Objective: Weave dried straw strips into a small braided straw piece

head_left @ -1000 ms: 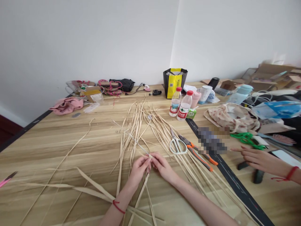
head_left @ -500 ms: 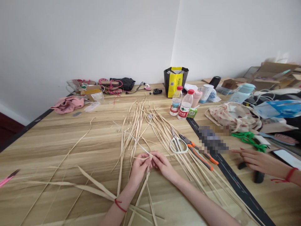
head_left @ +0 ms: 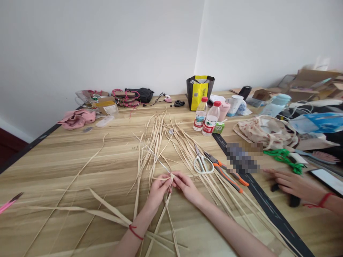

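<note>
My left hand (head_left: 159, 189) and my right hand (head_left: 185, 184) meet at the middle of the wooden table, fingertips pinched together. Between them is a small pale knot of straw strips (head_left: 172, 176), which both hands grip. A thin silvery wire or needle (head_left: 158, 159) slants up and left from this knot; its end at the fingers is partly hidden. Loose straw strips (head_left: 166, 210) hang below my hands, and wide ones (head_left: 107, 216) run out to the left under my left forearm. A bundle of straw strips (head_left: 158, 135) lies just beyond my hands.
White-handled scissors (head_left: 203, 165) and orange-handled pliers (head_left: 227, 175) lie right of my hands over more strips. Two water bottles (head_left: 200, 117) stand behind, near a yellow-black bag (head_left: 200, 91). Another person's hand (head_left: 294, 184) rests at the right. A pink-handled tool (head_left: 10, 202) pokes in at left.
More of the thin silvery wire shows now, its far end reaching further up and left. My hands have barely moved. The other person's hand has shifted slightly left.
</note>
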A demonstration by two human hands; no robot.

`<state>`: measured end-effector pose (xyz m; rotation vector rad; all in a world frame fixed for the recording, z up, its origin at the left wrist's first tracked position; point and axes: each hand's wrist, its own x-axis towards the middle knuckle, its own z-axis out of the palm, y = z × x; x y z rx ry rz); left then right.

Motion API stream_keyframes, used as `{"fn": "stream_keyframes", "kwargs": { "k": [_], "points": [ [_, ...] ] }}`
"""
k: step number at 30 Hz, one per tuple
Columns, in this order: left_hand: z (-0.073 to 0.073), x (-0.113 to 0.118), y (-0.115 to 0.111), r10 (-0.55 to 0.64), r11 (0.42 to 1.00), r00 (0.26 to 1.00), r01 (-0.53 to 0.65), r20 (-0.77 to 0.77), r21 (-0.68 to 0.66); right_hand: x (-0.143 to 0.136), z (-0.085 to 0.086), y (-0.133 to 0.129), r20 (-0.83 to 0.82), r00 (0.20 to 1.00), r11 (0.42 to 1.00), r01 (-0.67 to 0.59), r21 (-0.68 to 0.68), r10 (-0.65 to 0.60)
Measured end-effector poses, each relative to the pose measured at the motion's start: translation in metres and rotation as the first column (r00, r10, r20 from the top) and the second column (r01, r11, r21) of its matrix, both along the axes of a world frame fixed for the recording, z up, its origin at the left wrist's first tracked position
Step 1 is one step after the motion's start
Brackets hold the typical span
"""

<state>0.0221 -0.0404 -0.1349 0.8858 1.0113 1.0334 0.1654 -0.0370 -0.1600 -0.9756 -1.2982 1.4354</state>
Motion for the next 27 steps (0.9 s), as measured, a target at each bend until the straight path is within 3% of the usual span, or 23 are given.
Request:
{"fn": "stream_keyframes", "kwargs": {
  "k": [12, 27],
  "points": [
    [0.001, 0.001, -0.003, 0.061, 0.998, 0.998, -0.061, 0.015, 0.015, 0.000, 0.001, 0.001, -0.079, 0.996, 0.998, -0.033, -0.060, 0.028],
    [0.007, 0.007, -0.009, 0.162, 0.977, 0.985, -0.151, -0.061, 0.153, 0.000, -0.001, 0.001, -0.146, 0.988, 0.992, -0.066, -0.112, 0.049]
  ]
}}
